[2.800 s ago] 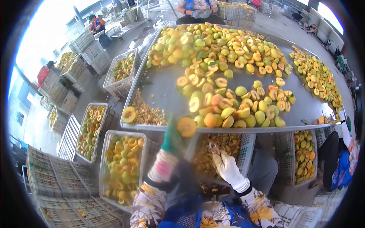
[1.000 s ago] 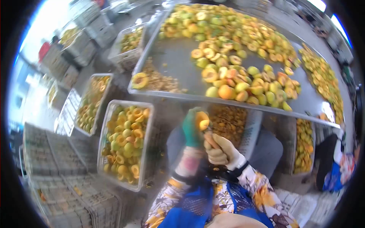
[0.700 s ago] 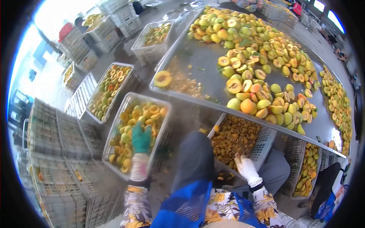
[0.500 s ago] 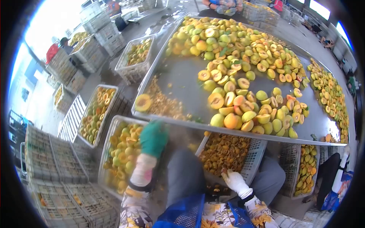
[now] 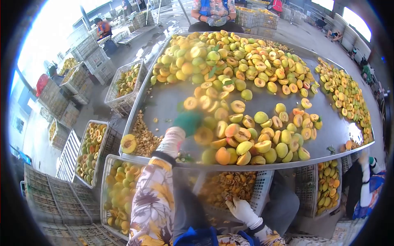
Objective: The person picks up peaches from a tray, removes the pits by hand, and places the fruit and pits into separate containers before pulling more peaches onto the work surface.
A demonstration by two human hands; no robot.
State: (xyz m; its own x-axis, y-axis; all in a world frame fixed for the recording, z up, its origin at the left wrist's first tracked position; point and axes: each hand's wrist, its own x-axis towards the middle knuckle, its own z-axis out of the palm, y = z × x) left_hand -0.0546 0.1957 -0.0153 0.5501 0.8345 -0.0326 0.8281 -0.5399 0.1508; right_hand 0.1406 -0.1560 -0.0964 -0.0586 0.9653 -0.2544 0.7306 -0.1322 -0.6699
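My left hand (image 5: 188,122), in a green glove, reaches over the metal table among halved yellow-green peaches (image 5: 266,145). Motion smears its fingers, and some halves beside them are blurred too. My right hand (image 5: 243,210), in a white glove, hovers at the near side of a crate (image 5: 264,186) of brownish-orange fruit pieces (image 5: 234,184). Its fingertips are pinched together around something small and dark that I cannot make out. A cluster of pale pits (image 5: 145,137) lies at the table's left corner, with one peach half (image 5: 128,143) beside it.
Left of my legs stands a crate of peach halves (image 5: 121,192); another filled crate (image 5: 92,153) is farther left. Stacked crates (image 5: 57,197) rise at lower left. A person's gloved hands (image 5: 217,20) show across the table (image 5: 172,96). Another person's sleeve (image 5: 371,192) is at right.
My left hand has moved from above the left crate up and right onto the table among the peach halves. My right hand stays by the crate of pieces. The view has shifted.
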